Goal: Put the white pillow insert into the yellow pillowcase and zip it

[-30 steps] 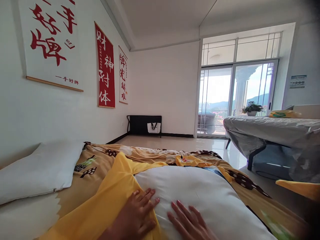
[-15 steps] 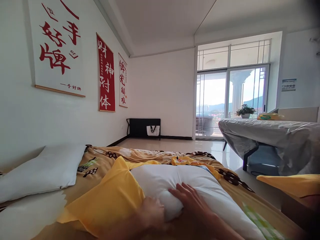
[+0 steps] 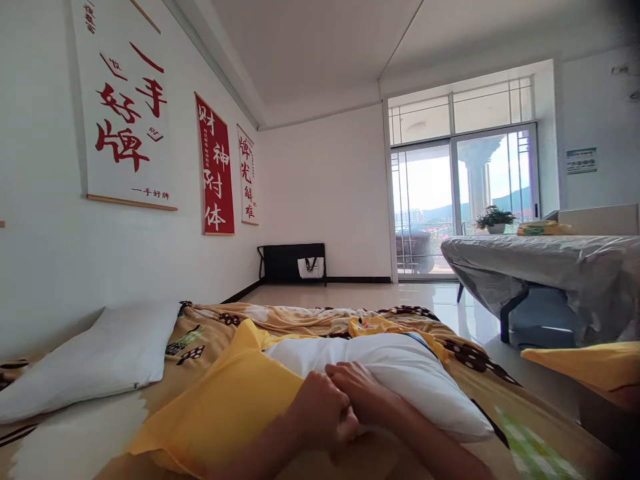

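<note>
A white pillow (image 3: 415, 373) lies in front of me with its left part inside a yellow pillowcase (image 3: 235, 393). My left hand (image 3: 323, 407) is closed in a fist at the pillowcase's open edge, gripping the yellow cloth. Right beside it, my right hand (image 3: 355, 383) has its fingers curled into the white pillow. The two hands touch or nearly touch, and their fingertips are partly hidden.
Under the pillow spreads a brown patterned blanket (image 3: 200, 360). Another white pillow (image 3: 110, 353) lies at left by the wall. At right are a yellow pillow-like thing (image 3: 585, 363) and a plastic-covered table (image 3: 545, 253).
My right hand has gone from spread fingers on the pillow to a curled grip beside my left hand. The white pillow looks bunched towards the pillowcase. The view has tilted slightly up.
</note>
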Action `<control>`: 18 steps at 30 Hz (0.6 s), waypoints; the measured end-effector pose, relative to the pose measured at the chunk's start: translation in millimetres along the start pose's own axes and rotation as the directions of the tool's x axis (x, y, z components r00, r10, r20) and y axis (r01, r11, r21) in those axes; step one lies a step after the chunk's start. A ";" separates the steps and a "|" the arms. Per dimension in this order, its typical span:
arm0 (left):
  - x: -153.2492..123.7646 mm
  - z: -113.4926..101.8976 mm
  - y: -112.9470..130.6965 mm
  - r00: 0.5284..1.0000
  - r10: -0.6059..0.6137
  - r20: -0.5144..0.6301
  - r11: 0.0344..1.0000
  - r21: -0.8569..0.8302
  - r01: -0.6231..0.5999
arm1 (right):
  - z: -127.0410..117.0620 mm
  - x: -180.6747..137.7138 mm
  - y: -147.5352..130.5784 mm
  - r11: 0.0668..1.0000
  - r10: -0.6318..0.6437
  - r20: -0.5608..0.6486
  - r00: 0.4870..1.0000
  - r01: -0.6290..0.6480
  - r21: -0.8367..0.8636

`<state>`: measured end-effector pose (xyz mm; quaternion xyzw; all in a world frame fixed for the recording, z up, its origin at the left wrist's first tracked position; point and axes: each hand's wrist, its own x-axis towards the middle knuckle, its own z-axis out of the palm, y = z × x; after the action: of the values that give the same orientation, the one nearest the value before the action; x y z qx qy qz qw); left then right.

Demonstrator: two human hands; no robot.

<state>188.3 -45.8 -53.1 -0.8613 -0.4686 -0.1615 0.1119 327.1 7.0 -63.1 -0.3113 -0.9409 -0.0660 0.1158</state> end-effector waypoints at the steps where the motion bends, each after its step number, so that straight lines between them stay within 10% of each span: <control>1: -1.1 5.4 -12.1 1.000 0.011 0.028 1.000 -0.028 -0.010 | 15.5 -8.8 2.2 1.000 0.011 0.012 1.000 -0.011 0.018; 6: -9.6 19.4 -61.8 0.994 -0.112 0.003 0.991 -0.066 0.112 | 54.5 -35.5 2.8 0.999 -0.040 0.104 0.994 0.038 0.021; 13: 28.1 -6.2 -29.0 0.977 -0.172 -0.125 0.984 -0.076 0.164 | -6.2 -1.1 -11.4 0.993 0.008 0.035 0.999 -0.004 -0.118; 18: 19.9 20.5 -35.3 0.996 -0.078 -0.049 0.997 -0.023 0.077 | 25.3 -28.4 -23.9 0.998 -0.045 0.104 0.994 0.050 -0.046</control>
<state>172.2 -4.5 -62.9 -0.8392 -0.4973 -0.1919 0.1082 330.4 -23.2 -96.1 -0.2946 -0.9509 -0.0755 0.0580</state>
